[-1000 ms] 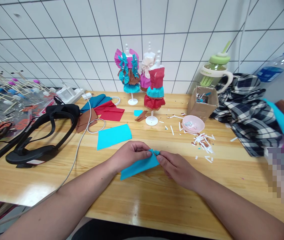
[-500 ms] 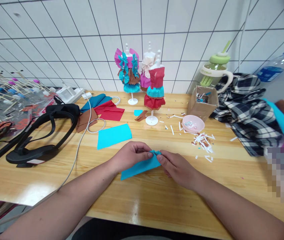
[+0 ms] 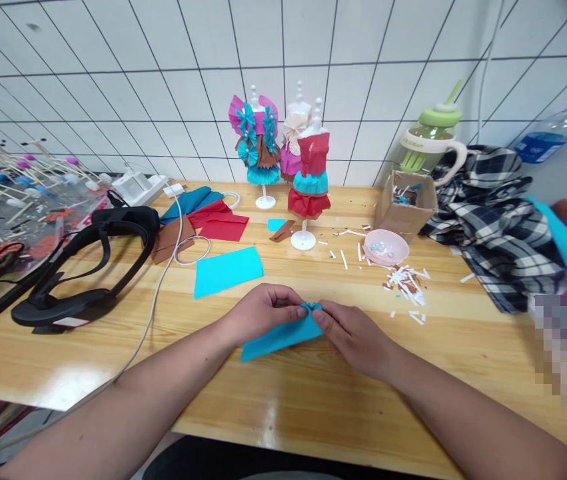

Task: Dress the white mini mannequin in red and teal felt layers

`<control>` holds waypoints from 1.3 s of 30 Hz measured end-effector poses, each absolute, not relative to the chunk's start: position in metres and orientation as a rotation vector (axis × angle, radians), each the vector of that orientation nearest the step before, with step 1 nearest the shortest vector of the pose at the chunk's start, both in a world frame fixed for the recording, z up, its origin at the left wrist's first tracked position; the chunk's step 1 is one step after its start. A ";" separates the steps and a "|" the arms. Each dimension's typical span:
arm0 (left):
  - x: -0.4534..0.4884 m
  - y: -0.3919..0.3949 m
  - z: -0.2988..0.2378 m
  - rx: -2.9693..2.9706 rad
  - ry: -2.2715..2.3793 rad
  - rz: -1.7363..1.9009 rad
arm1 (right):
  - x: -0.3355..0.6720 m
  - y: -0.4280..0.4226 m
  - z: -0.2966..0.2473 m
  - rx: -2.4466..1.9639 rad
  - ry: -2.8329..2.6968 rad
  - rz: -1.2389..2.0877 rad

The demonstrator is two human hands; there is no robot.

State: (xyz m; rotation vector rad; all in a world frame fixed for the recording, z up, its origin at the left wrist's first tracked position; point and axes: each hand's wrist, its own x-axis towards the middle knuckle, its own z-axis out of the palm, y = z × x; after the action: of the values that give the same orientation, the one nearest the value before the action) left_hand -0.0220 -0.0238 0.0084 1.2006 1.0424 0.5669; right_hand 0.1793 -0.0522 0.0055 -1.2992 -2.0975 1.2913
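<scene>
Both my hands pinch a turquoise sheet of crepe paper (image 3: 283, 335) just above the table. My left hand (image 3: 268, 312) is closed on its upper edge, thumb on top. Close beside it, my right hand (image 3: 356, 333) grips the right end. Between the thumbs the edge is gathered into small pleats, while the lower part stays flat. My fingertips behind the paper are hidden. A second turquoise sheet (image 3: 228, 272) lies flat beyond my left hand. Past the hands stands a small dress form (image 3: 312, 173) in red and turquoise paper.
Two more dressed forms, one with turquoise bows (image 3: 258, 143), stand by the tiled wall. At right are a pink dish (image 3: 386, 249), white paper scraps (image 3: 408, 283), a cardboard box (image 3: 403, 212) and a plaid cloth (image 3: 493, 227). A black headset frame (image 3: 88, 267) and a white cable (image 3: 156, 300) lie left.
The gathered edge between my thumbs shows slightly different, tighter folds. Both hands stay in nearly the same place; nothing else on the table has visibly moved.
</scene>
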 end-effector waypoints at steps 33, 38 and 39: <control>-0.026 -0.023 0.013 1.230 1.110 0.626 | 0.197 -0.032 0.007 -1.049 -0.481 1.498; -0.026 -0.023 0.015 1.251 1.116 0.621 | 0.198 -0.032 0.010 -1.008 -0.446 1.384; -0.026 -0.023 0.015 1.252 1.112 0.621 | 0.199 -0.032 0.011 -1.006 -0.415 1.381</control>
State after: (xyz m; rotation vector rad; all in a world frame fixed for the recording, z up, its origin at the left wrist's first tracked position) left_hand -0.0259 -0.0226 0.0151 1.2517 1.1121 0.6210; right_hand 0.1993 -0.0315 0.0114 -1.0055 -0.4147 1.3809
